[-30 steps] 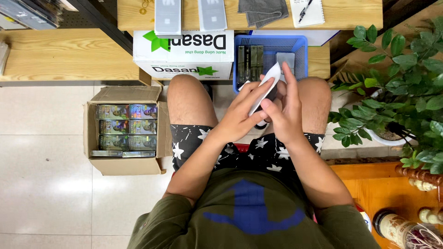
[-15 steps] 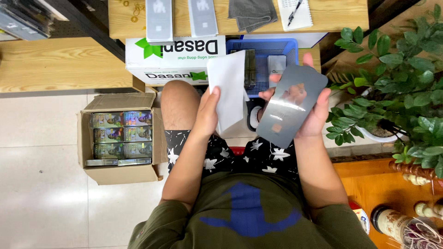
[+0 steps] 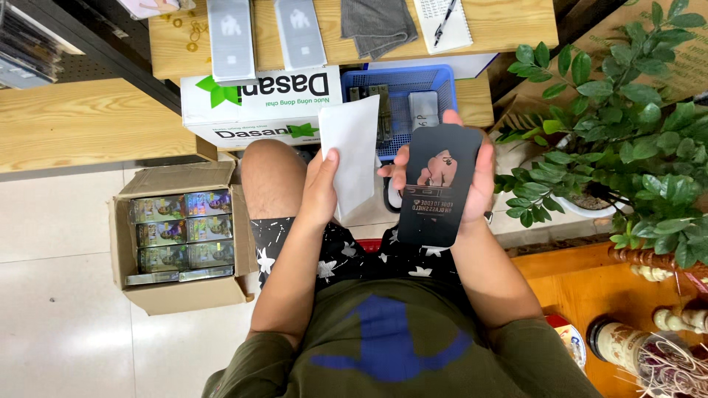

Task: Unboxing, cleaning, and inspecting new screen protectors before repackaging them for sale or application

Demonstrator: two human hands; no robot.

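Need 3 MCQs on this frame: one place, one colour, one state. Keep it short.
1. Where is the open cardboard box of packs?
A. on the floor on the person's left side
B. on the desk
C. in the blue basket

2. What colour is the sleeve in the left hand?
A. black
B. white
C. green

3. How does the right hand hold the dark flat card?
A. pinched by one corner
B. face up, fingers wrapped round its edges
C. pressed flat on the desk

Key: 1 A, it sits on the tiles beside the left knee; 2 B, the paper sleeve is plain white; 3 B, its printed face shows.
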